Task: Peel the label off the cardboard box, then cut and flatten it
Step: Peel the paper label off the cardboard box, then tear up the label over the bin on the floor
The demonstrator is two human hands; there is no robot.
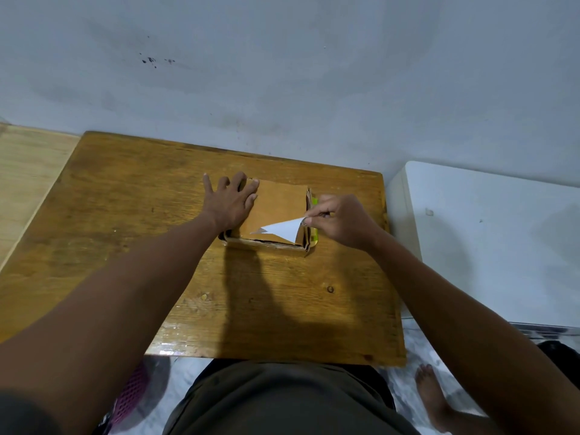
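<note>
Cardboard box (276, 211), a brown, low, square corrugated one, lies flat on the far half of the worn, varnished wooden tabletop (131, 233), right of centre and nearer the table's right edge than its left. Bare wood stretches wide to the box's left and toward the near edge; the far edge runs along a pale grey scuffed wall (282, 73), and a white smooth-topped cabinet (489, 240) stands just beside the table's right edge. The box's layered flap edges show along its right and near sides, with a strip of yellow-green beside them.

A white paper label (282, 230), lifted into a pointed triangle, stays attached near the box's near edge. The right hand (340, 221) pinches the label's raised corner between thumb and curled fingers. The left hand (230, 200) lies spread and straight-fingered, pressing on the box's left side, with its outer fingers over the wood.
</note>
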